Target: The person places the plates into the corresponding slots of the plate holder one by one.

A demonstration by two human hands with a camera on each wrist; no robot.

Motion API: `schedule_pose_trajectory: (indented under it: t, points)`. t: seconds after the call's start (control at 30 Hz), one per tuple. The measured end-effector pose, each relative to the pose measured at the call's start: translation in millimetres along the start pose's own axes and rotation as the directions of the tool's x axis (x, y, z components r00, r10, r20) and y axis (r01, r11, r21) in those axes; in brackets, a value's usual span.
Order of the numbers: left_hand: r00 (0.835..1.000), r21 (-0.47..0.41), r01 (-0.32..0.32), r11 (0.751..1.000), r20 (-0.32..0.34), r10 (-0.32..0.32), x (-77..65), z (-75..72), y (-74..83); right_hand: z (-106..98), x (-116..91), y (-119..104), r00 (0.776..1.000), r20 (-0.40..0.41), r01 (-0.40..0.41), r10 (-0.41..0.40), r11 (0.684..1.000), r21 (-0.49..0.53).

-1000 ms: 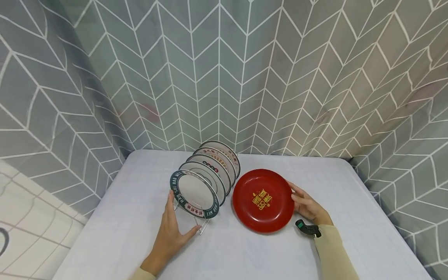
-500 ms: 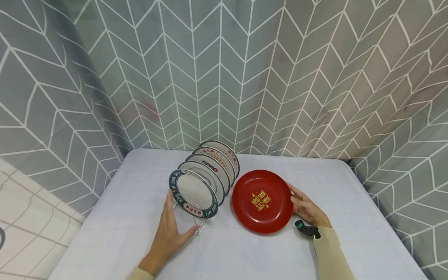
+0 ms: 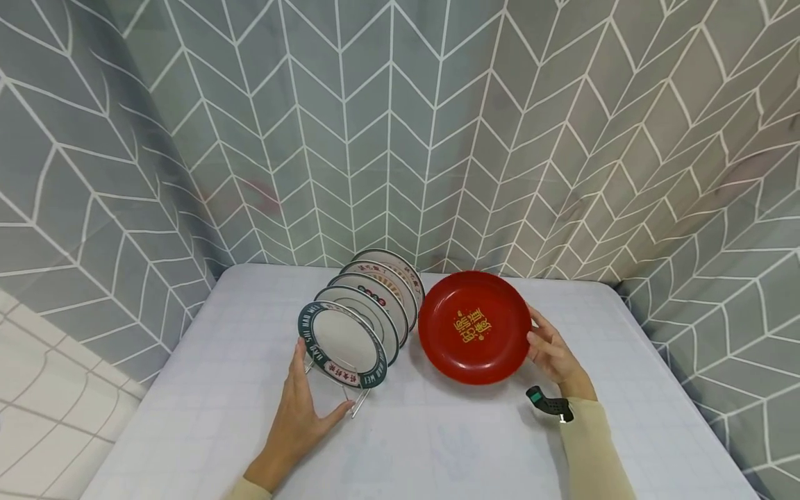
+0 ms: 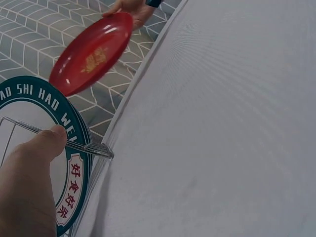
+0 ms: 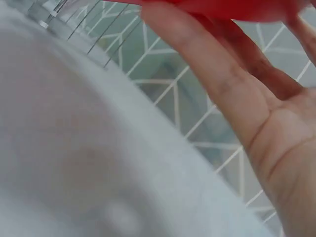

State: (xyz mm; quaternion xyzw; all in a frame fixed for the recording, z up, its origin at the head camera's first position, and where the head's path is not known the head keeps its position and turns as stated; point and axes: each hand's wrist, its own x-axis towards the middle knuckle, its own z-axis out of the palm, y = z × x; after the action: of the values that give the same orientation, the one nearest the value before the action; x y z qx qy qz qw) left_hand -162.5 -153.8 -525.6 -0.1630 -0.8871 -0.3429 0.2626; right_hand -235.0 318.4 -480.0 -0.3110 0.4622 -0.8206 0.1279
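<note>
A red plate (image 3: 475, 328) with gold characters is raised above the table, tilted. My right hand (image 3: 556, 353) holds it by its right rim; in the right wrist view the fingers (image 5: 222, 81) lie under the red plate (image 5: 256, 7). Several white patterned plates stand on edge in a wire plate rack (image 3: 361, 401). Foremost is a green-rimmed plate (image 3: 344, 345). My left hand (image 3: 298, 410) rests at the rack's front, fingers spread beside that plate's left edge. In the left wrist view its thumb (image 4: 47, 143) touches the rack's wire. The other left fingers are hidden there.
A white cloth (image 3: 456, 451) covers the table. Patterned curtains (image 3: 400, 139) hang close behind it and at both sides. A black wrist device (image 3: 550, 404) sits on the right wrist. White tiled floor (image 3: 56, 396) shows at the left.
My right hand has lifted the red plate off the table, up and slightly away from me. The left hand keeps its place at the rack.
</note>
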Motion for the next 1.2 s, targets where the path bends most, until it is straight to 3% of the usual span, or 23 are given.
schedule_pose_trajectory:
  t: [0.1,0.2,0.37,0.57,0.97,1.2]
  points:
    - [1.000,-0.006,-0.009,1.000,-0.004,0.009,0.2,-0.9,0.1,8.0,5.4,-9.4,0.995,-0.035,0.089,-0.090,0.996,-0.017]
    - [1.000,-0.009,-0.005,1.000,-0.001,0.005,0.3,-1.4,0.3,20.8,11.9,-18.7,0.980,-0.107,0.158,-0.168,0.983,-0.098]
    - [1.000,-0.009,0.011,1.000,0.012,-0.011,0.8,-2.2,0.6,47.0,24.2,-29.8,0.940,-0.226,0.195,-0.256,0.946,-0.261]
    - [1.000,-0.014,0.013,1.000,0.015,-0.013,1.2,-2.8,0.8,68.2,34.3,-33.2,0.912,-0.248,0.237,-0.327,0.912,-0.334]
    - [1.000,-0.011,0.010,1.000,0.009,-0.010,0.3,-2.5,0.6,69.1,36.4,-27.6,0.926,-0.248,0.170,-0.283,0.903,-0.394]
    - [1.000,-0.009,0.008,1.000,0.016,-0.008,0.3,-1.9,0.6,54.1,47.5,-44.7,0.950,-0.181,0.176,-0.256,0.913,-0.367]
